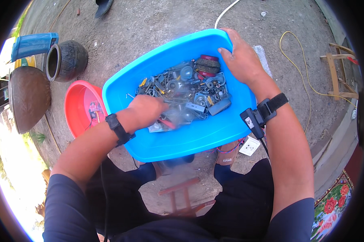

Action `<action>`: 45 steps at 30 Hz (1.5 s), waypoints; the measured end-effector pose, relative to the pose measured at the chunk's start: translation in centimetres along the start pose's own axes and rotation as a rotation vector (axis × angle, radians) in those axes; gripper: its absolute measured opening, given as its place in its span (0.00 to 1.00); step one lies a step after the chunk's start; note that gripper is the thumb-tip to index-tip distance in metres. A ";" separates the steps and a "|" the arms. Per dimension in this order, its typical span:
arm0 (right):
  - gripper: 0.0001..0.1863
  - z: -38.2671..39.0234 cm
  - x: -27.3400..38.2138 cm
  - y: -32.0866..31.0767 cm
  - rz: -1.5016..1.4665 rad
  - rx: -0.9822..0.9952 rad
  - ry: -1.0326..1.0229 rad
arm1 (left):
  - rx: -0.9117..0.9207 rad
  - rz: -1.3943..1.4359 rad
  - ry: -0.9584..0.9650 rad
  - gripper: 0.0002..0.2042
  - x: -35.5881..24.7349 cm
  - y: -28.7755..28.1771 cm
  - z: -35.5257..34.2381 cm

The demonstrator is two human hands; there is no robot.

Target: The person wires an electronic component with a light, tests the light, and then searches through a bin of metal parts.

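Observation:
A bright blue plastic tub (166,147) is tilted in front of me above my feet. Its bottom holds a heap of screws, bolts (151,86) and other small hardware. My right hand (243,60) grips the far right corner of the tub, thumb inside and fingers over the outer rim. Inside the tub, my left hand (147,111) reaches into the left side of the heap. Its fingers are blurred and partly hidden. Just by it is a red-handled piece (166,122). Dark round brush-like discs (207,64), a grey box-shaped part (219,107) and clear plastic pieces (186,72) lie in the heap.
A red basin (75,111) stands left of the tub, with a dark clay pot (71,60), a large brown vessel (31,99) and a blue bucket (35,45) beyond. A white socket plate (249,146) lies near my right foot. A yellow cord (301,68) crosses the ground by a wooden frame (334,76).

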State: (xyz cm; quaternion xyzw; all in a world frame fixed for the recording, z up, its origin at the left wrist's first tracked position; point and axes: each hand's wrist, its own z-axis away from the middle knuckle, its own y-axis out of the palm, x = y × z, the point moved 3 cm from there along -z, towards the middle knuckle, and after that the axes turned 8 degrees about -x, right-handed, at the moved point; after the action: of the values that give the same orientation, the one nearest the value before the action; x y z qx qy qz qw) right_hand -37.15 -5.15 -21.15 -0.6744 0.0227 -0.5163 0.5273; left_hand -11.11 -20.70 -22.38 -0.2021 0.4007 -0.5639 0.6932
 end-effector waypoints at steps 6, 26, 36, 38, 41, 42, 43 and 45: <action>0.27 0.0 0.1 -0.1 0.008 -0.010 -0.025 | 0.024 -0.066 0.012 0.12 1.2 -0.7 1.5; 0.27 -0.1 -0.9 0.4 -0.015 -0.052 -0.069 | -0.291 0.250 -0.022 0.14 -6.7 2.6 -10.5; 0.27 -0.2 -0.7 0.4 -0.039 -0.050 -0.055 | -0.286 0.343 -0.072 0.22 -6.1 4.1 -11.4; 0.27 -0.2 -0.8 0.4 -0.027 -0.051 -0.059 | -0.250 0.359 -0.106 0.22 -6.3 3.6 -11.4; 0.27 -0.2 -0.5 0.2 -0.020 -0.039 -0.048 | -0.233 0.411 -0.115 0.25 -6.3 3.0 -11.6; 0.27 -0.2 -0.5 0.3 -0.021 -0.039 -0.048 | -0.201 0.403 -0.119 0.26 -6.5 3.0 -11.8; 0.27 -0.2 -0.6 0.3 -0.019 -0.033 -0.041 | -0.170 0.395 -0.122 0.27 -6.6 3.0 -11.9; 0.27 -0.1 -0.5 0.3 -0.016 -0.027 -0.035 | -0.166 0.372 -0.105 0.26 -6.9 3.0 -11.9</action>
State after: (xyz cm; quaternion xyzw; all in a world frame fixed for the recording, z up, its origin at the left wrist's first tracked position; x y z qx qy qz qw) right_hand -37.37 -5.06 -21.72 -0.6907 0.0150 -0.5083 0.5142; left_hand -18.93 -11.27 -29.41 -0.2103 0.4395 -0.3798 0.7863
